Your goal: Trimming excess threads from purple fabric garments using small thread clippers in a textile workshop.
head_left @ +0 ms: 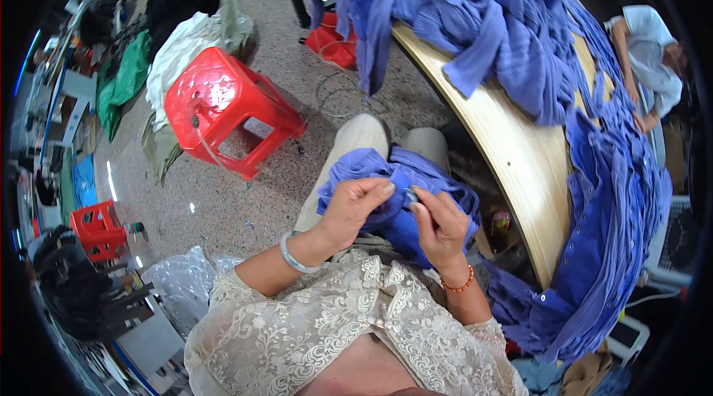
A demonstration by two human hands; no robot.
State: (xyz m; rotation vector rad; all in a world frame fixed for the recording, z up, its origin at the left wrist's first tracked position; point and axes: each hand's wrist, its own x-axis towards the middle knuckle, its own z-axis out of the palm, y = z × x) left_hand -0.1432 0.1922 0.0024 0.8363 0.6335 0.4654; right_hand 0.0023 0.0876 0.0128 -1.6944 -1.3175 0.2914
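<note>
A blue-violet knit garment (397, 218) lies bunched across my lap. My left hand (349, 210) is closed, its thumb and finger pinching a bit of the cloth. Close beside it, my right hand (443, 229) is closed too, pinching a small grey, metallic-looking thing (411, 195) right at the cloth. Its kind is too small to make out, and the curled fingers hide part of it.
To my right curves a pale wooden table (505, 151), heaped with more blue-violet garments (475, 17). A red plastic stool (215, 99) stands on the speckled floor at left, near white cloth (182, 50). Another person (650, 62) is beyond the table.
</note>
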